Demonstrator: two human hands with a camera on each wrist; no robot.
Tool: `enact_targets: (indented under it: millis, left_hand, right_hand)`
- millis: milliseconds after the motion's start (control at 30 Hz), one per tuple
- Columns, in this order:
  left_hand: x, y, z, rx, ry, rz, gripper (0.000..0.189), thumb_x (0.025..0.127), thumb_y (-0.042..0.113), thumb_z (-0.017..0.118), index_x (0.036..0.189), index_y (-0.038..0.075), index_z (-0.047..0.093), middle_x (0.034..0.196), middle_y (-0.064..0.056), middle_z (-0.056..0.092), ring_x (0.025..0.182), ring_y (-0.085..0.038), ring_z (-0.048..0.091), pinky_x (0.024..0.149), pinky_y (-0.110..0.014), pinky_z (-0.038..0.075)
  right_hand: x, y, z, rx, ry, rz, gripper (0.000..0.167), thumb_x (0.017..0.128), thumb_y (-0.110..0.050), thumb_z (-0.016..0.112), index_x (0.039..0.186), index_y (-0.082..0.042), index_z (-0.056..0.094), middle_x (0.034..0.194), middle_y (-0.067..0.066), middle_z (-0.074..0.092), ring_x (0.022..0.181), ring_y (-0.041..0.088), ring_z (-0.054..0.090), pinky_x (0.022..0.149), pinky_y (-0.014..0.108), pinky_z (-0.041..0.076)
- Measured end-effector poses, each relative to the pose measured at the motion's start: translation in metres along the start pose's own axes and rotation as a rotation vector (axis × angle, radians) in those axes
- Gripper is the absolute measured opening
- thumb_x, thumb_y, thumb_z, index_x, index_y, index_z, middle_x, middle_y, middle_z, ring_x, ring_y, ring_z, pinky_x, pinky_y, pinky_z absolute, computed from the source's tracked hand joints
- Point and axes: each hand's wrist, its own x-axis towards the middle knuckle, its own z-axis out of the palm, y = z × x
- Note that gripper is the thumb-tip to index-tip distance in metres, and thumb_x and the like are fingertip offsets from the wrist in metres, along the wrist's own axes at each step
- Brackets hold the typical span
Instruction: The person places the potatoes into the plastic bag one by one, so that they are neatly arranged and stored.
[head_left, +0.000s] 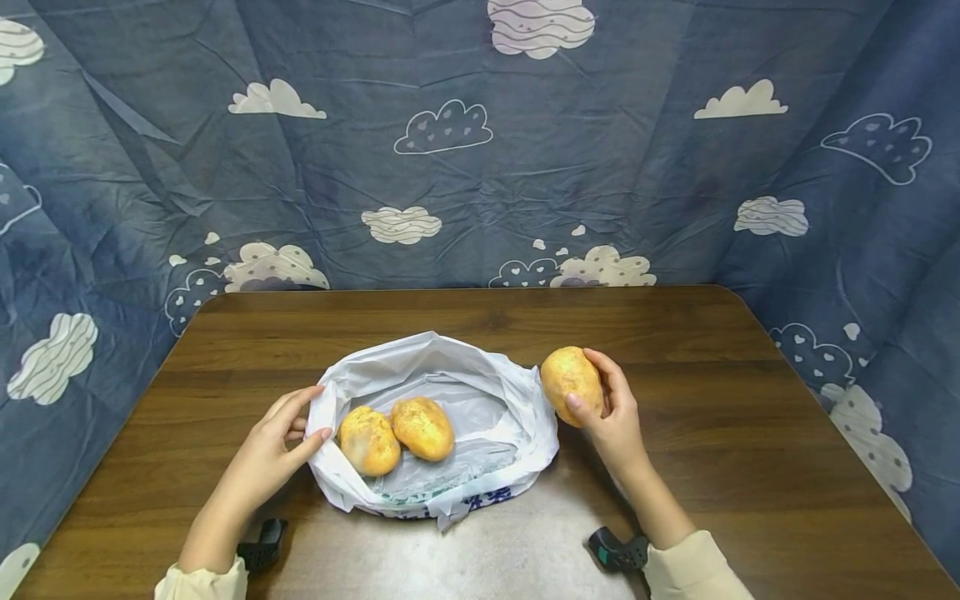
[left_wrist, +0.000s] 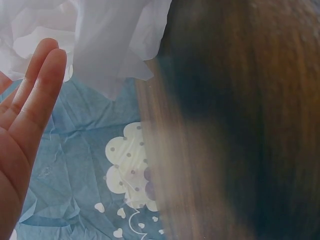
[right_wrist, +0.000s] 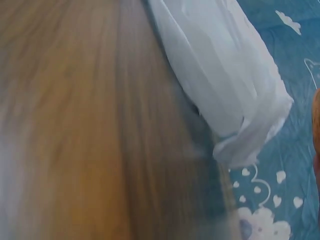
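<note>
A white plastic bag (head_left: 517,392) lies with its mouth wide on the table, two yellow-brown potatoes inside: one on the left (head_left: 367,442), one beside it (head_left: 423,427). My left hand (head_left: 273,446) holds the bag's left rim between thumb and fingers; in the left wrist view two straight fingers (left_wrist: 42,82) show just below the white plastic. To the right of the bag, my right hand (head_left: 617,421) grips another potato (head_left: 567,382) with the thumb in front and fingers behind. That potato's left side overlaps the bag's right rim in the head view.
The brown wooden table (head_left: 750,450) extends on both sides of the bag. Behind it hangs a blue cloth (head_left: 450,192) with white clouds. Black wrist devices sit on the left wrist (head_left: 262,546) and right wrist (head_left: 618,550).
</note>
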Motion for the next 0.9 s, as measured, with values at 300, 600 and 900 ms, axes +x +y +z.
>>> enact_targets:
  millis: [300, 600, 900]
  left_hand:
    - [0.0, 0.001, 0.0, 0.003, -0.005, -0.012, 0.053, 0.079, 0.001, 0.066, 0.128, 0.001, 0.045, 0.119, -0.014, 0.048, 0.078, -0.013, 0.056, 0.069, -0.023, 0.051]
    - [0.0, 0.002, 0.0, 0.013, -0.003, -0.014, 0.053, 0.079, 0.001, 0.067, 0.127, 0.001, 0.045, 0.119, -0.014, 0.048, 0.078, -0.014, 0.056, 0.07, -0.023, 0.051]
    - [0.0, 0.002, 0.0, 0.014, -0.002, -0.005, 0.053, 0.078, 0.0, 0.067, 0.127, 0.0, 0.045, 0.119, -0.015, 0.048, 0.078, -0.014, 0.056, 0.069, -0.026, 0.052]
  right_hand:
    - [0.007, -0.005, 0.027, 0.03, -0.04, -0.07, 0.061, 0.073, 0.015, 0.059, 0.129, 0.004, 0.038, 0.124, 0.017, 0.042, 0.109, 0.021, 0.042, 0.09, 0.023, 0.039]
    - [0.006, -0.025, 0.055, -0.023, -0.117, -0.058, 0.062, 0.07, 0.017, 0.06, 0.126, 0.01, 0.037, 0.124, 0.024, 0.041, 0.109, 0.018, 0.042, 0.091, 0.022, 0.038]
    - [0.005, -0.034, 0.08, -0.175, -0.176, -0.028, 0.06, 0.072, 0.004, 0.068, 0.125, 0.005, 0.042, 0.122, 0.019, 0.048, 0.106, 0.024, 0.045, 0.089, 0.03, 0.04]
